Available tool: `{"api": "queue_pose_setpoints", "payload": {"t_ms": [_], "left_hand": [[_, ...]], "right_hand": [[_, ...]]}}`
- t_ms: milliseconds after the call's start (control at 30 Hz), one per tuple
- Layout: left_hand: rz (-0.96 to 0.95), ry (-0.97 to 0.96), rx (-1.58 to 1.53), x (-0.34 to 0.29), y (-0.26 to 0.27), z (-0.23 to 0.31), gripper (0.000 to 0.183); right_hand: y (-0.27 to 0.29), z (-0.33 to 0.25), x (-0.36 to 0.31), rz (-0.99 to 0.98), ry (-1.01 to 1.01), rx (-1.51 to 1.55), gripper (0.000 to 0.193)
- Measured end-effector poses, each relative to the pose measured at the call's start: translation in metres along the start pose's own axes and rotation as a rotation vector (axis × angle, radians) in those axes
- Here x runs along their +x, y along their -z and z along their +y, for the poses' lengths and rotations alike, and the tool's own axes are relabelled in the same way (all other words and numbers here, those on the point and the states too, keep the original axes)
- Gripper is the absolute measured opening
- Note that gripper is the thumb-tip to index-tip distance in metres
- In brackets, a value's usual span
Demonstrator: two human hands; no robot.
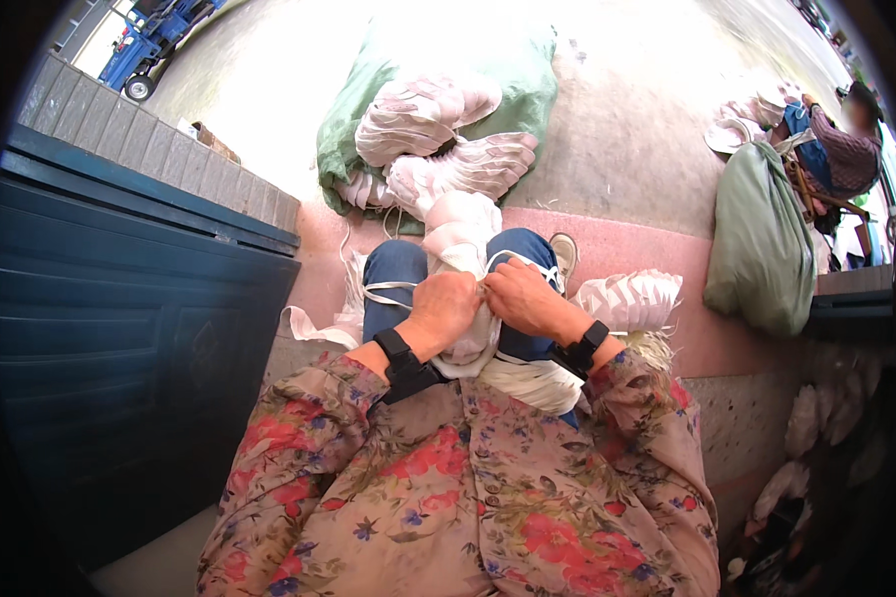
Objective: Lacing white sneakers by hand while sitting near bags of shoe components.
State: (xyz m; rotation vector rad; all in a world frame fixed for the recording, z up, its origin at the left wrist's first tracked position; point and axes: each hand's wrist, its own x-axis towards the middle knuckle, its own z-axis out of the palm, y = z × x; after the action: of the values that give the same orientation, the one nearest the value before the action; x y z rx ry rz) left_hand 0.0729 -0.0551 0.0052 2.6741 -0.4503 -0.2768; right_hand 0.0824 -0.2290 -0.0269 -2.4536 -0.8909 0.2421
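Observation:
A white shoe upper (466, 343) lies lengthwise in my lap, between my knees. Both of my hands meet above it, their fingertips almost touching. My left hand (446, 304) is closed, and a white shoelace (386, 290) runs out beside it across my left knee. My right hand (524, 297) is closed in a pinch; another stretch of lace loops over my right knee beside it. What lies between the fingertips is partly hidden, but it appears to be the lace. More nested white uppers (460, 221) reach forward from my knees.
Stacks of white uppers (428, 119) rest on a green sack (538, 95) ahead. Further uppers (627, 300) lie right of my knees. A dark blue door panel (119, 328) stands at left. At far right, a person (846, 149) sits behind a full green sack (759, 244).

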Motion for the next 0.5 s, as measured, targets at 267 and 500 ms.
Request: {"api": "queue_pose_setpoints", "payload": {"t_ms": [267, 500], "left_hand": [[0.034, -0.137, 0.160, -0.004, -0.011, 0.003, 0.018], [-0.169, -0.061, -0.169, -0.036, 0.019, -0.029, 0.020]], "right_hand": [[-0.001, -0.012, -0.007, 0.135, -0.071, 0.074, 0.012], [-0.006, -0.046, -0.016, 0.352, 0.050, 0.016, 0.016]]}}
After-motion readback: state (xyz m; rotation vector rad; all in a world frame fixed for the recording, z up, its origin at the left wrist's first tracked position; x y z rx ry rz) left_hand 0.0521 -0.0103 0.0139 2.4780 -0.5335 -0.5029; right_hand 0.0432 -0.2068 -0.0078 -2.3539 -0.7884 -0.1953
